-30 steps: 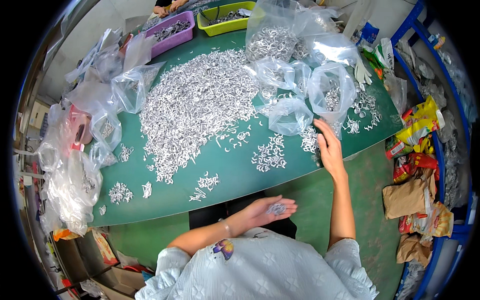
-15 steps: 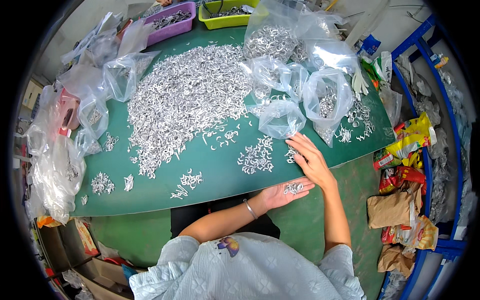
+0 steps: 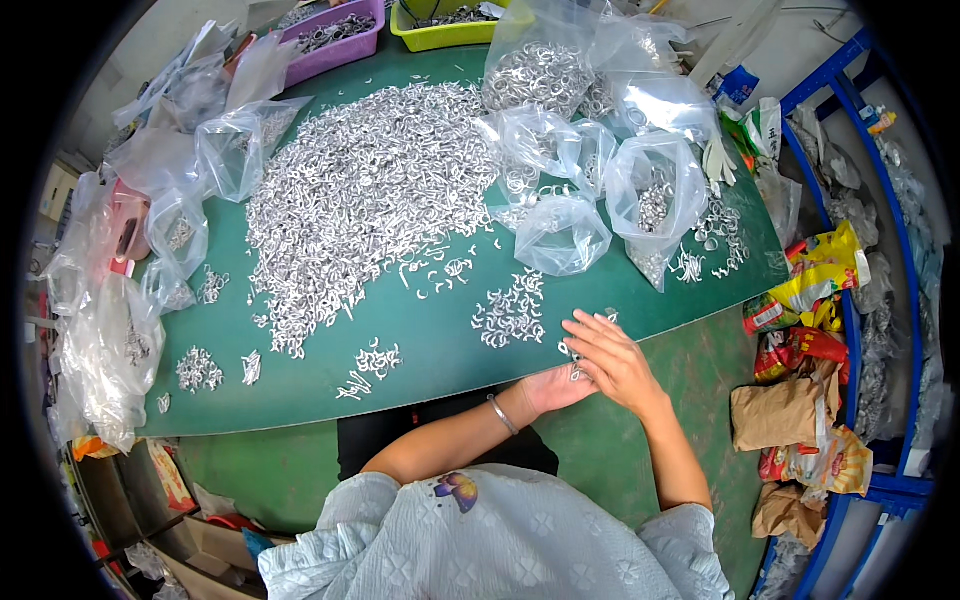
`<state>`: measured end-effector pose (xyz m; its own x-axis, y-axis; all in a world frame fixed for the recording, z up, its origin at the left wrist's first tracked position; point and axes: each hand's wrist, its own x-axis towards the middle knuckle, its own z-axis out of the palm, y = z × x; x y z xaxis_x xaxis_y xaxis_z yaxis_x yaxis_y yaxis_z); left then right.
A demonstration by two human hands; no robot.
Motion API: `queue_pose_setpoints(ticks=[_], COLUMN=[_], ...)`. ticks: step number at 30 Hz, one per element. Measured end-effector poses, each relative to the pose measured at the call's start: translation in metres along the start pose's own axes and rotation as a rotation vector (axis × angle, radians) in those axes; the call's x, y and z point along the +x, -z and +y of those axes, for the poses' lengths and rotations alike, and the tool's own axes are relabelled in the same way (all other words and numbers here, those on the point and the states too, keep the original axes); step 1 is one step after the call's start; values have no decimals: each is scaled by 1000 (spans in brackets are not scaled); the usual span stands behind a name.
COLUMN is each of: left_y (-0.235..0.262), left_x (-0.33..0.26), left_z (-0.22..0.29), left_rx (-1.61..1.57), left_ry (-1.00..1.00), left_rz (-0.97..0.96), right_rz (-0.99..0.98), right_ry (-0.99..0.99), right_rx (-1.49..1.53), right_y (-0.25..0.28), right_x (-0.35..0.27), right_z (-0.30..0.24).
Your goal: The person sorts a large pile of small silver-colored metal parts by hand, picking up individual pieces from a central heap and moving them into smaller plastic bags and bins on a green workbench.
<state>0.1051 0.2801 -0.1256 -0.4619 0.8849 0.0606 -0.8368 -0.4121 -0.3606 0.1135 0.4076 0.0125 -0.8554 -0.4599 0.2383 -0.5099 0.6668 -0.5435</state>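
My left hand (image 3: pixel 556 391) is palm up at the table's front edge, a bangle on its wrist. Small silver metal pieces (image 3: pixel 576 373) lie in its palm, partly covered by my right hand (image 3: pixel 618 366). The right hand's fingers are stretched out flat over the left palm and the table edge. A lone metal piece (image 3: pixel 611 315) sits just past the right fingertips. Left of the hands is a small pile of curved metal pieces (image 3: pixel 508 312). Behind that spreads a large heap of similar pieces (image 3: pixel 370 190).
Clear plastic bags (image 3: pixel 655 190) with metal parts stand along the back right, and more bags (image 3: pixel 110 340) crowd the left side. Purple (image 3: pixel 335 45) and yellow-green (image 3: pixel 445 36) bins hold parts at the far edge. A blue rack (image 3: pixel 850 330) with packets stands beyond the table's right.
The little pile by my right fingertips has left the tabletop, apart from a stray piece. My right hand has moved down and left over the left palm.
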Motion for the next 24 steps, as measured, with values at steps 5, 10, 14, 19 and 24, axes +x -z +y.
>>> queue_pose_setpoints(ticks=[5, 10, 14, 19, 24], left_y=[-5, -11, -28, -10, 22], left_x=[4, 6, 3, -2, 0], left_z=[-3, -3, -5, 0, 6], left_rx=[108, 133, 40, 57, 73], left_ry=[22, 5, 11, 11, 70], left_rz=[67, 27, -15, 73, -151], right_rz=[4, 161, 274, 135, 120], right_ry=[26, 0, -173, -91, 4], right_rx=[18, 61, -59, -17, 180], right_y=[-9, -17, -5, -8, -13], right_x=[-21, -28, -10, -24, -40], right_z=[-6, -4, 1, 1, 3])
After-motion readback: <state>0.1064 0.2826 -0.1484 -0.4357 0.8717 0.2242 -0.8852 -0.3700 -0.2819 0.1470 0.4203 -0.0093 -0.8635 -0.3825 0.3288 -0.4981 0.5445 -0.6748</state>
